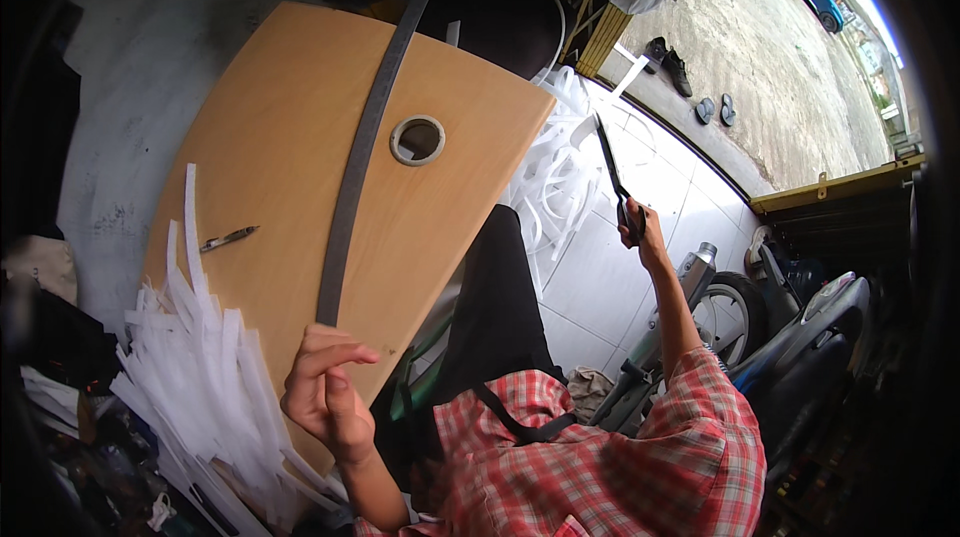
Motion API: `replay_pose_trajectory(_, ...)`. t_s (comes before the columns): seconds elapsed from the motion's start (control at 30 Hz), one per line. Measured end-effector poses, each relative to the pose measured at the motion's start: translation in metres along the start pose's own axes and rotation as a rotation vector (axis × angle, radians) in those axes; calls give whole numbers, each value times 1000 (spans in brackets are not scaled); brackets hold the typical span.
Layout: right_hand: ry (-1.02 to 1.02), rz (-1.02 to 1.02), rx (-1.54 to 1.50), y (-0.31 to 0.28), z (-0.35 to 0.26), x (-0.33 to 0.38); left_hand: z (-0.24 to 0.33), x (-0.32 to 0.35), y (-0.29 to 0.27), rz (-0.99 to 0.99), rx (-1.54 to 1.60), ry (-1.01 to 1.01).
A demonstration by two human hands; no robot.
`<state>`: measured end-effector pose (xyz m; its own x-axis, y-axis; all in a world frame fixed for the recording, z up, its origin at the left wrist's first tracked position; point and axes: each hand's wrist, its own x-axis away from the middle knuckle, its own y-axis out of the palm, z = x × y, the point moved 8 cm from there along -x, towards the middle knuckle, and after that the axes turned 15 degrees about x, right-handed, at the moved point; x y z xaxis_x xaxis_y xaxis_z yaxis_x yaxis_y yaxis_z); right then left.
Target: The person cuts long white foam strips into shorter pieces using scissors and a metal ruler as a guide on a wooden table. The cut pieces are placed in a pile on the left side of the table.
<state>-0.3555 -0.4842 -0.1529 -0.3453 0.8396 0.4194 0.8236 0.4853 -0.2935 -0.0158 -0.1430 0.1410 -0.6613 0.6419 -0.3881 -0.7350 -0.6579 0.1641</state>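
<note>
My left hand (330, 387) is raised over the near edge of the wooden table (270, 137), its fingers loosely bent, the thumb apart from them and nothing visible between. Just beyond it is the near end of a long dark-grey flat bar (360, 157), which runs lengthwise across the tabletop. Out to the right, above the tiled floor, my right hand (645, 225) grips black scissors (609, 159) by the handles, blades pointing away from me. Many cut white strips (200, 357) are heaped at the table's near left side. A tangle of white strips (560, 157) lies beyond the right edge.
A roll of tape (417, 140) and a pen (229, 239) rest on the table. Behind it stands a dark round container (500, 22). At the right is a parked motorbike (800, 347). Shoes (668, 67) and sandals (716, 111) lie outside the doorway.
</note>
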Motion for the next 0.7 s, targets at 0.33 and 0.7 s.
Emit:
replay_pose_trajectory(0.33,-545,-50,57,-7,-212,78,167,14,143,-447,1456,-272)
replay_pose_trajectory(0.7,-812,-499,118,174,-339,175,85,-56,-37,78,296,134)
